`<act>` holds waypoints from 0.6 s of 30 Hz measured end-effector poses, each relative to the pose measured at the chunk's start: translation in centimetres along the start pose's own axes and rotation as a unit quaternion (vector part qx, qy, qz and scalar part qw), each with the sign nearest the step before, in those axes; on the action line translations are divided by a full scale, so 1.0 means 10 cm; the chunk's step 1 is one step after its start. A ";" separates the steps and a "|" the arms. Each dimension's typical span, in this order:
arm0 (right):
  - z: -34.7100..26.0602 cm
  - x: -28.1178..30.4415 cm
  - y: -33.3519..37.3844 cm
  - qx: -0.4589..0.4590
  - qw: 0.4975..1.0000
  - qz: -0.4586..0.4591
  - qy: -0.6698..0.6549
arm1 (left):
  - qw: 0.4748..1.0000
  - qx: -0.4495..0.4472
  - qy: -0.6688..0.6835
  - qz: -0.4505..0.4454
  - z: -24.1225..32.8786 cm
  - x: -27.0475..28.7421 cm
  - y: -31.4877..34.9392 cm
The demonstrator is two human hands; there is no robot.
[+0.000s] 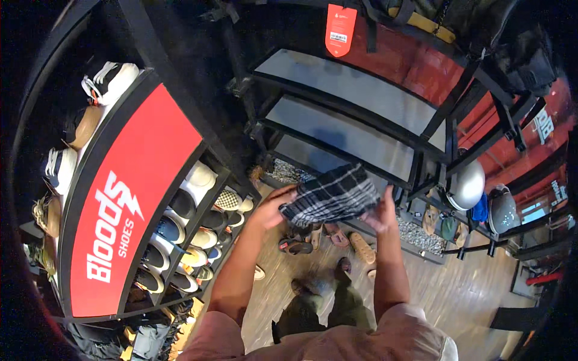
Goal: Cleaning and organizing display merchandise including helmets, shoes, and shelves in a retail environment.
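A folded black-and-white plaid garment (331, 195) is held up between my two hands, in front of a black-framed shelf unit. My left hand (274, 207) grips its left end, with the fingers partly behind the cloth. At the right end, my right hand (380, 213) holds the lower edge, thumb pointing up. The cloth hangs slightly tilted, its right side higher. Nearest to it is the grey shelf board (340, 135) just beyond, with bare surface showing.
On the left stands a shoe rack with a red sign panel (135, 198) and several shoes (195, 256). Sandals (295, 245) lie on the wooden floor (445, 295) by my feet. A silver helmet (468, 186) sits at the right. A red tag (341, 30) hangs above.
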State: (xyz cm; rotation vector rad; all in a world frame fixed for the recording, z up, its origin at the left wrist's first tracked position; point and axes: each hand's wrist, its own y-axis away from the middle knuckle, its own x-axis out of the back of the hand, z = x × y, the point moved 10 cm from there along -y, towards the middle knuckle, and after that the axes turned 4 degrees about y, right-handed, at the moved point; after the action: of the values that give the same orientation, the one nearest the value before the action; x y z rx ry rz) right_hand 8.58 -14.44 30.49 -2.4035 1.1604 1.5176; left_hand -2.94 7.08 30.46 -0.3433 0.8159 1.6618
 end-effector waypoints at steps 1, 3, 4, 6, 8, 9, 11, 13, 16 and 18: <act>0.04 -0.22 0.04 -0.032 0.999 -0.038 -0.016 | 0.998 0.038 0.042 -0.002 -0.10 0.06 -0.06; 0.14 -0.07 0.02 -0.042 0.995 0.056 0.074 | 0.996 0.068 -0.055 -0.013 -0.15 0.02 -0.18; 0.47 0.43 -0.18 -0.143 0.988 0.005 0.066 | 0.990 0.081 -0.102 -0.044 -0.21 -0.10 -0.33; 0.69 0.66 -0.18 -0.152 0.971 0.053 0.178 | 0.991 0.084 -0.102 -0.022 -0.31 0.11 -0.44; 0.78 0.69 -0.15 -0.160 0.965 0.100 0.182 | 0.989 0.145 0.019 -0.005 -0.47 0.03 -0.45; 0.91 0.73 -0.21 -0.173 0.968 0.110 0.142 | 0.984 0.166 0.051 0.027 -0.75 0.25 -0.51; 1.00 1.01 -0.26 -0.188 0.962 0.135 0.144 | 0.992 0.089 -0.051 0.073 -1.06 0.60 -0.66; 1.05 1.53 -0.47 -0.136 0.964 0.173 0.149 | 0.987 0.083 -0.060 0.125 -1.43 0.93 -0.91; 1.31 1.61 -0.72 -0.153 0.974 0.141 0.085 | 0.881 -0.068 -0.433 0.180 -1.61 1.04 -1.25; 1.42 1.40 -0.96 -0.096 0.987 0.109 0.067 | 0.882 -0.124 -0.453 0.046 -2.07 0.73 -1.40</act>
State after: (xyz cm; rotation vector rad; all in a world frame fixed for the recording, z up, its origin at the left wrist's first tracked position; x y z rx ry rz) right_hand 7.14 -9.28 9.04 -2.6145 1.4059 1.6179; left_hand 4.15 -0.65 6.59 0.3128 -0.0890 1.7579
